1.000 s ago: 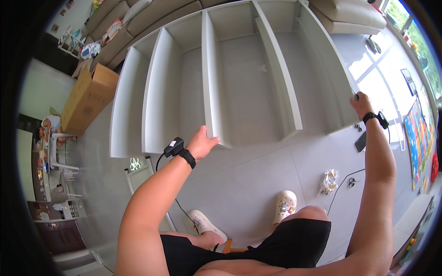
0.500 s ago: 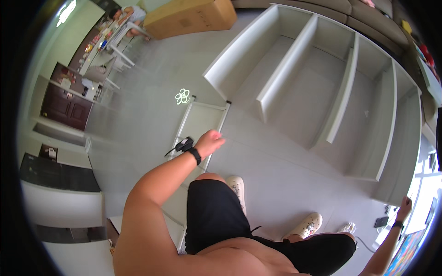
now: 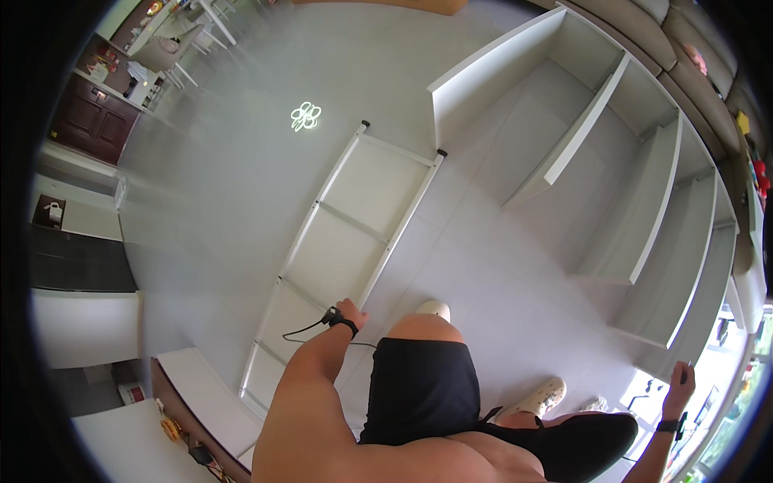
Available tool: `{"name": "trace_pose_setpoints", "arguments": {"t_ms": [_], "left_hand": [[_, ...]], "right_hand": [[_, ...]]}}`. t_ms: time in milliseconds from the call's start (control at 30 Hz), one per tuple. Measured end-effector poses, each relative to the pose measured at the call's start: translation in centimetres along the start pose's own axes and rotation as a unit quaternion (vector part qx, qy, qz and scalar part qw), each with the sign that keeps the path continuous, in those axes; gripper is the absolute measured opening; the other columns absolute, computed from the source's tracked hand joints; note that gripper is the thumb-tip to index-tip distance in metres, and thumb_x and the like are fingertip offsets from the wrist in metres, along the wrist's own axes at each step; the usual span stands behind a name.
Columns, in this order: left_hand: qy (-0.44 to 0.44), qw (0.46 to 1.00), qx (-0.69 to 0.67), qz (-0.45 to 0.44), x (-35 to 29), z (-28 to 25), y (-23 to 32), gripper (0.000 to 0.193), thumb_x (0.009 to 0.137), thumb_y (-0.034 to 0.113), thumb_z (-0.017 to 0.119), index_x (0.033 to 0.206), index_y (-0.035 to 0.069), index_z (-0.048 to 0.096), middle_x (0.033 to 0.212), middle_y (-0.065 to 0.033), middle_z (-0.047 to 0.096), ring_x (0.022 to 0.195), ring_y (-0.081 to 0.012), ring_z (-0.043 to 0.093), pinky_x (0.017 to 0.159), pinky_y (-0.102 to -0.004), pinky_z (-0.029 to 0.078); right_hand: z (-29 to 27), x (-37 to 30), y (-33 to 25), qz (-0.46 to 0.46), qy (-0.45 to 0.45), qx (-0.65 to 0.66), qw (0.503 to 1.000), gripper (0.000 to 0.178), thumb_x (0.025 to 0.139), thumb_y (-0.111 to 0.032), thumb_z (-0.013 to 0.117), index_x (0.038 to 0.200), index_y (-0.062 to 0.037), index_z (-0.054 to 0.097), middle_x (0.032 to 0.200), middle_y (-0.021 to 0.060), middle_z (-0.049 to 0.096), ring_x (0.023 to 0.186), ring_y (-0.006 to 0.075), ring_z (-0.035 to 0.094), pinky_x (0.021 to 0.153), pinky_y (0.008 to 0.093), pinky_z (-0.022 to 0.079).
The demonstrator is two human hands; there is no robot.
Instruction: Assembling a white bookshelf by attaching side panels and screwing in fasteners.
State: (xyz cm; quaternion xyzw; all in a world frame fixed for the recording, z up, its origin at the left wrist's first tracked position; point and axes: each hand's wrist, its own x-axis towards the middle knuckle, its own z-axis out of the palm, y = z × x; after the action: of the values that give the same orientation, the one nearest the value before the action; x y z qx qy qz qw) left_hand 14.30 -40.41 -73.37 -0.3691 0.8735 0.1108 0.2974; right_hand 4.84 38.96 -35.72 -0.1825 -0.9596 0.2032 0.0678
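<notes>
My left hand (image 3: pixel 352 312) is low in front of my knee with its fingers curled. It overlaps one long rail of a white ladder-like frame (image 3: pixel 299 233) lying on the floor; whether it touches the rail I cannot tell. A black strap and a small black device with a cable (image 3: pixel 328 317) are at that wrist. Out to the right, my right hand (image 3: pixel 680 390) is closed near the near-right end of a large white shelf unit (image 3: pixel 644 258). Something small and dark shows at its fingertips, too small to name.
A brown sofa (image 3: pixel 644 48) stands behind the shelf unit. A cardboard box (image 3: pixel 386 4) shows at the top edge. Flower-shaped light (image 3: pixel 306 117) falls on the grey floor. At left are a dark red door (image 3: pixel 90 121) and low cabinets; a white counter (image 3: pixel 213 402) stands lower left.
My view has tilted down and turned, so the seated person is out of sight and the box nearly so. My left hand is lower and nearer my knee. The right hand remains by the shelf end.
</notes>
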Motion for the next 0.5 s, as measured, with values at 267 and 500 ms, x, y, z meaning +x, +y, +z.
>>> {"name": "trace_pose_setpoints", "arguments": {"t_ms": [267,500], "left_hand": [[0.037,0.963,-0.115,-0.243,-2.0,5.1,-9.0,0.048,0.080,0.023,0.068,0.117,-0.005,0.055,0.119,-0.0279,0.056,0.108,-0.0416,0.061,0.094,-0.0488,0.050],[0.120,0.964,-0.040,-0.233,4.7,0.5,-21.5,0.086,0.084,0.032,0.067,0.151,-0.007,0.028,0.154,-0.0285,0.033,0.145,-0.0394,0.029,0.122,-0.0497,0.019]], "right_hand": [[1.4,-0.1,-3.2,-0.066,0.005,-0.021,0.998,0.022,0.102,-0.019,0.060,0.102,0.0026,0.063,0.082,0.0014,0.057,0.072,0.0104,0.047,0.063,0.0289,0.041],[2.2,1.2,-6.2,-0.081,-0.021,-0.049,0.995,0.020,0.102,-0.020,0.061,0.099,0.0000,0.063,0.080,0.0002,0.055,0.072,0.0099,0.048,0.065,0.0279,0.043]]}}
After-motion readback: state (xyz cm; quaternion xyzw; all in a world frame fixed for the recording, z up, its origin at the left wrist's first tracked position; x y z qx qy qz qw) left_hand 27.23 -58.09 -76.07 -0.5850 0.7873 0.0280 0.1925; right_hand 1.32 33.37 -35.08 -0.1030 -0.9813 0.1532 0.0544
